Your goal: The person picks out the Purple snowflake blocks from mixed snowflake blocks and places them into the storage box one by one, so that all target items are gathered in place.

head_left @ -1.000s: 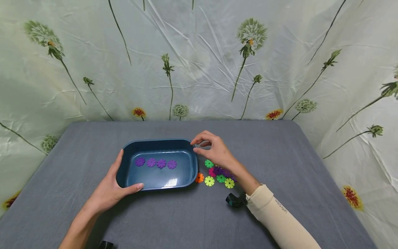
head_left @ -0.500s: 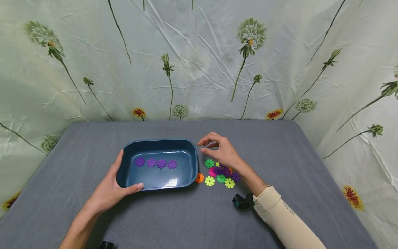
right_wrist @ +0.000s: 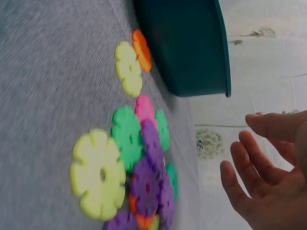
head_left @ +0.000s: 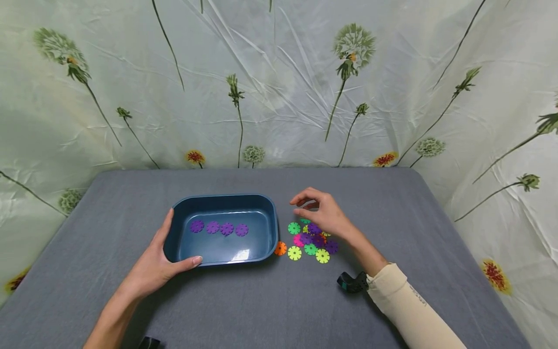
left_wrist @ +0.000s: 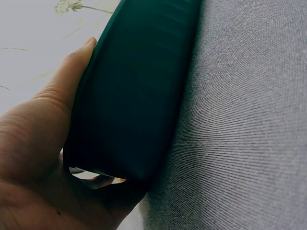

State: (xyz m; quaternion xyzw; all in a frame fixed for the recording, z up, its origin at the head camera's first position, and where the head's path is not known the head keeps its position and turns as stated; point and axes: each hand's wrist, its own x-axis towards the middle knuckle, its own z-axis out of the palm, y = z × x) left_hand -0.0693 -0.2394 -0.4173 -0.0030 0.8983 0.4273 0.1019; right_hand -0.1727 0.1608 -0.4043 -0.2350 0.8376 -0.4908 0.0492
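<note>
My left hand (head_left: 150, 269) grips the left end of a dark blue rectangular plastic tub (head_left: 205, 249), thumb along the front rim and fingers around the side. In the left wrist view the tub's outer wall (left_wrist: 129, 91) fills the grasp. A row of several purple flower-shaped discs (head_left: 226, 229) lies flat inside. My right hand (head_left: 327, 213) hovers beyond a loose pile of similar discs (head_left: 307, 238), right of the tub. Its fingers are loosely bent with nothing between them; the right wrist view shows a gap between thumb and fingertips.
Pile colours are green, yellow, pink, orange and purple, some overlapping. An orange disc (head_left: 280, 248) lies right by the tub's right wall, with a yellow disc (head_left: 294, 253) beside it. Grey cloth (head_left: 261, 310) covers the table; a flower-printed curtain (head_left: 279, 87) hangs behind.
My right hand has moved right, from the tub's right rim to over the far side of the pile, uncovering more discs. The left hand and tub have stayed put.
</note>
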